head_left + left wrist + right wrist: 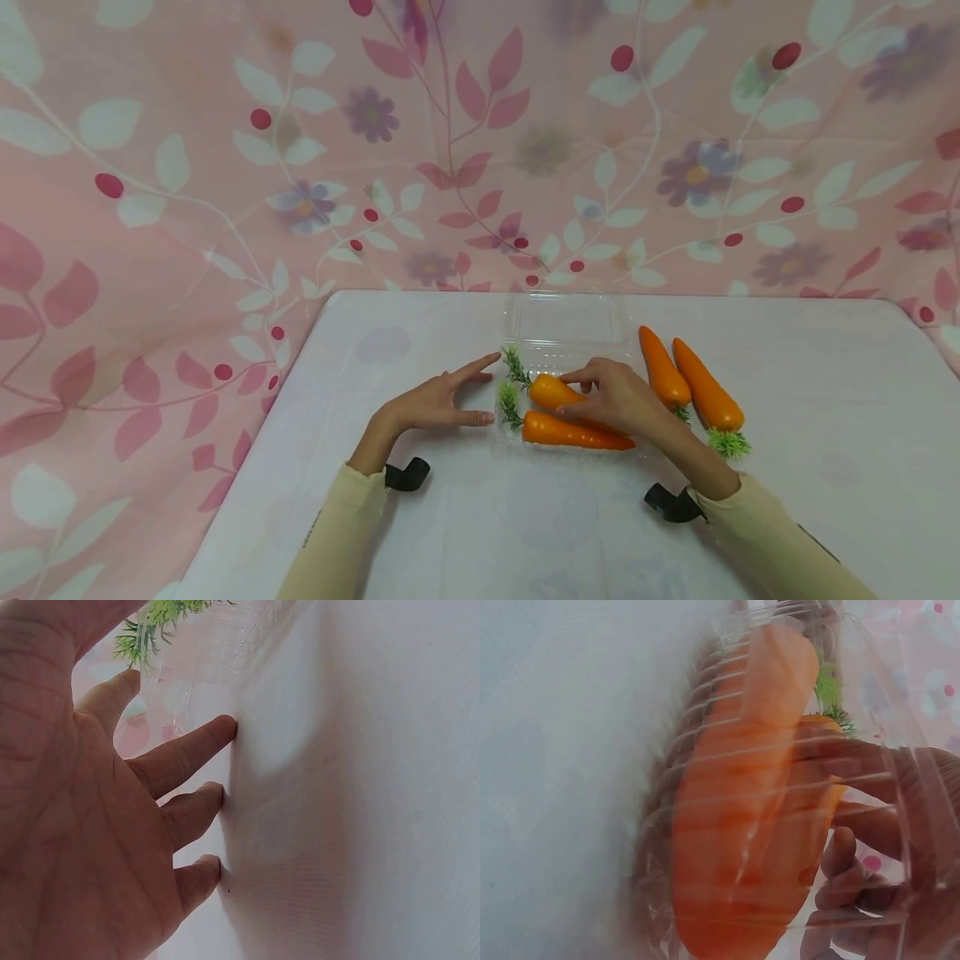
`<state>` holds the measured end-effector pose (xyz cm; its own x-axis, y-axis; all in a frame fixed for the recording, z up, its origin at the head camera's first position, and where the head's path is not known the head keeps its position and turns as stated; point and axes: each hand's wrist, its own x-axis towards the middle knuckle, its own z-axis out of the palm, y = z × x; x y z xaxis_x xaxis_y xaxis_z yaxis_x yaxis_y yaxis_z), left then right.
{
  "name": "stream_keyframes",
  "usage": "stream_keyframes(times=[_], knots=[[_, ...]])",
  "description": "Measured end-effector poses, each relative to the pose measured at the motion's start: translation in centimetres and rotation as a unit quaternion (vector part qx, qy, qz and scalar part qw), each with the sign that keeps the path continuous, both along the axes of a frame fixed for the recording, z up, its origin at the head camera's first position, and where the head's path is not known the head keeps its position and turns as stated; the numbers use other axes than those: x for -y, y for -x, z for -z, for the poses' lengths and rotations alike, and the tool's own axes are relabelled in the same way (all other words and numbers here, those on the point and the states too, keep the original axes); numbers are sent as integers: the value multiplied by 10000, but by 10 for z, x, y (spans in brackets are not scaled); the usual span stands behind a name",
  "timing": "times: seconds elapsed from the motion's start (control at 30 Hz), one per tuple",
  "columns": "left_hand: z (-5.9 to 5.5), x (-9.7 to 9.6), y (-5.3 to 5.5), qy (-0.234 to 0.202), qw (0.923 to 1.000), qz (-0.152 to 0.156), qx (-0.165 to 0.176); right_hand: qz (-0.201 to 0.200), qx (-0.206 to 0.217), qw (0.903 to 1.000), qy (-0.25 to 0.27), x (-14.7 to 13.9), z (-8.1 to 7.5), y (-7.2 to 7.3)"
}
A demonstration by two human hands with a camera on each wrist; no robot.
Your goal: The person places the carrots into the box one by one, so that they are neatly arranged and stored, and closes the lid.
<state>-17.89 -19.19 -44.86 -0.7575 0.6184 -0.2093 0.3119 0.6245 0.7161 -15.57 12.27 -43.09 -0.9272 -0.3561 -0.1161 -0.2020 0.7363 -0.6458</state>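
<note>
"two carrots (577, 431) lie in the clear box (551, 358); and the hands?"

"right hand (613, 393) pinches the rear carrot (551, 391); left hand (431, 402), fingers spread, sits just beside the box."

"handling?"

"likely light, stiff, slick; best held around its thick end."

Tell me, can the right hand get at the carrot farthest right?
Probably yes, after letting go: the right hand holds a carrot in the clear box, but the rightmost carrot lies uncovered on the table nearby.
</note>
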Motion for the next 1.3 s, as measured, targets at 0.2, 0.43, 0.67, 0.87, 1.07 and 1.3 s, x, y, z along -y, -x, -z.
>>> stream_keyframes(times=[0.2, 0.43, 0.67, 0.87, 1.07, 1.3], knots=[[-1, -1, -1, 34, 10000, -24, 3, -14, 103, 9998, -164, 2, 1, 0], [-1, -1, -1, 50, 10000, 14, -37, -137, 20, 9997, -212, 3, 2, -1], [-2, -1, -1, 48, 10000, 20, -40, -212, 81, 9994, -246, 3, 3, 0], [-2, -1, -1, 43, 10000, 27, -40, -357, -9, 9992, -187, 2, 3, 0], [-2, 0, 0, 36, 10000, 31, -31, -432, -128, 9990, -72, -2, 2, -2], [-1, 0, -1, 59, 10000, 2, -28, -325, -131, 9994, 67, -4, -6, -3]])
